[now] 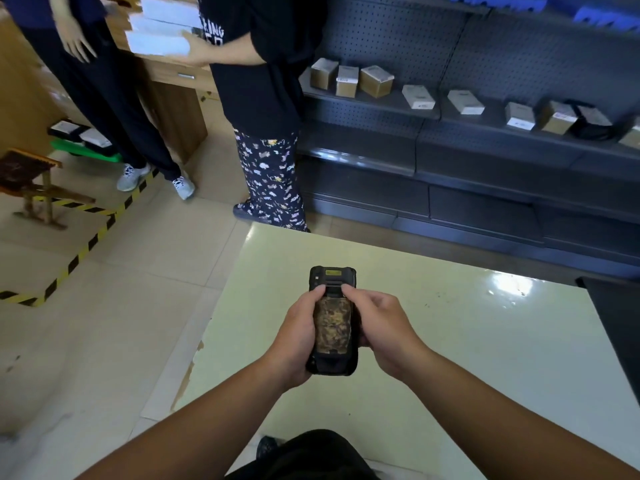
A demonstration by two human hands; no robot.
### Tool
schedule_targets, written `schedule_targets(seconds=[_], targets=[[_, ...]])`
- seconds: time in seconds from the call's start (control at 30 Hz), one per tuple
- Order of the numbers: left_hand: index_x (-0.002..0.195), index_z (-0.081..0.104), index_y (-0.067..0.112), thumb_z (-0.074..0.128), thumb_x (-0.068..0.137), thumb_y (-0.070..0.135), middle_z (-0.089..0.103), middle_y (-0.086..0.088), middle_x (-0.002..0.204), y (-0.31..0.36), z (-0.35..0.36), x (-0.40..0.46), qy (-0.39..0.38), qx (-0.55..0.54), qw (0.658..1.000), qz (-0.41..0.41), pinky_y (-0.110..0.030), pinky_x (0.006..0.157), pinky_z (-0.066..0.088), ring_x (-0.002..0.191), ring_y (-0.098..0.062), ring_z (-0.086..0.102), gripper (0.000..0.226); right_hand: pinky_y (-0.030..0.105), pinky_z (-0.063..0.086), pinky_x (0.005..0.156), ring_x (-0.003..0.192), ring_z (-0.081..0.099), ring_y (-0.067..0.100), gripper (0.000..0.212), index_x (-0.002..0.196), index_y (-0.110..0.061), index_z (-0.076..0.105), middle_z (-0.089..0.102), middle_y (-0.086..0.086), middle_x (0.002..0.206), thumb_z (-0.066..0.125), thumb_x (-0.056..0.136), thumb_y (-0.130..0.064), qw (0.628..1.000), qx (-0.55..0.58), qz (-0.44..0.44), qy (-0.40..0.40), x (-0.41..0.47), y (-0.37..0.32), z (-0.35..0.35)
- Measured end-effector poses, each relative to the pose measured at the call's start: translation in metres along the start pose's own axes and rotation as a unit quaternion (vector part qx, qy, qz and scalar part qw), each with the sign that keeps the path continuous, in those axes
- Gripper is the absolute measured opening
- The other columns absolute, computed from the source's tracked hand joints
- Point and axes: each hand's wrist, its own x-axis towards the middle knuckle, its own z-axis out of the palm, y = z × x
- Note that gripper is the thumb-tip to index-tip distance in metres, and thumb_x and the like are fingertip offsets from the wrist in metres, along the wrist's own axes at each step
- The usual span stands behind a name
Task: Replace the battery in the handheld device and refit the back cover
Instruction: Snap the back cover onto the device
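A black rugged handheld device (333,277) is held back side up above the pale green table (450,341), its top end pointing away from me. A worn, yellow-brown patch (333,329) covers the middle of its back. My left hand (298,336) grips the device's left side and my right hand (381,327) grips its right side. Both thumbs rest near the latch just above the worn patch. Whether a battery sits inside is hidden.
Dark pegboard shelving (485,161) with several small boxes (375,81) stands behind the table. Two people (263,98) stand at the far left near a wooden counter (173,98). A wooden stool (31,181) and yellow-black floor tape (86,244) lie on the left.
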Motion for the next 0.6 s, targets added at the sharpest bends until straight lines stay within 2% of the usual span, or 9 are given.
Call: schedule_targets(seconds=[0.1, 0.23, 0.33, 0.47, 0.6], targets=[[0.114, 0.074, 0.014, 0.046, 0.102, 0.044, 0.079, -0.013, 0.100, 0.001, -0.001, 0.004, 0.025, 0.017, 1.000, 0.003, -0.036, 0.068, 0.059, 0.086, -0.029, 0.076, 0.042, 0.028, 0.058, 0.052, 0.065, 0.074, 0.015, 0.037, 0.075, -0.018, 0.081, 0.078, 0.002, 0.073, 0.060, 0.103, -0.029, 1.000, 0.000, -0.013, 0.001, 0.000, 0.000, 0.006], [0.106, 0.075, 0.017, 0.045, 0.099, 0.042, 0.079, -0.010, 0.089, 0.000, -0.004, 0.008, 0.049, 0.036, 0.998, 0.007, -0.034, 0.060, 0.060, 0.078, -0.027, 0.076, 0.040, 0.035, 0.055, 0.060, 0.062, 0.067, 0.017, 0.038, 0.069, -0.017, 0.075, 0.070, 0.003, 0.069, 0.056, 0.101, -0.026, 0.999, -0.026, -0.011, 0.017, 0.003, -0.001, 0.010], [0.099, 0.076, 0.017, 0.044, 0.096, 0.040, 0.078, -0.008, 0.083, -0.001, -0.005, 0.010, 0.056, 0.045, 0.997, 0.009, -0.034, 0.058, 0.060, 0.074, -0.027, 0.076, 0.040, 0.039, 0.045, 0.064, 0.067, 0.055, 0.022, 0.025, 0.077, -0.014, 0.063, 0.055, 0.010, 0.074, 0.053, 0.097, -0.025, 0.998, -0.045, 0.002, 0.044, 0.005, -0.001, 0.015], [0.099, 0.076, 0.017, 0.043, 0.096, 0.041, 0.079, -0.009, 0.085, -0.003, -0.007, 0.009, 0.064, 0.054, 0.996, 0.011, -0.037, 0.064, 0.059, 0.076, -0.028, 0.076, 0.041, 0.038, 0.046, 0.064, 0.067, 0.053, 0.022, 0.023, 0.079, -0.014, 0.060, 0.052, 0.010, 0.074, 0.050, 0.095, -0.026, 0.996, -0.065, 0.005, 0.052, 0.005, 0.000, 0.020], [0.103, 0.074, 0.016, 0.042, 0.098, 0.042, 0.079, -0.008, 0.084, -0.004, -0.010, 0.008, 0.058, 0.056, 0.997, 0.011, -0.034, 0.060, 0.059, 0.075, -0.026, 0.076, 0.042, 0.037, 0.048, 0.062, 0.067, 0.054, 0.023, 0.024, 0.078, -0.013, 0.059, 0.053, 0.010, 0.074, 0.051, 0.095, -0.028, 0.996, -0.077, 0.002, 0.052, 0.005, 0.002, 0.020]])
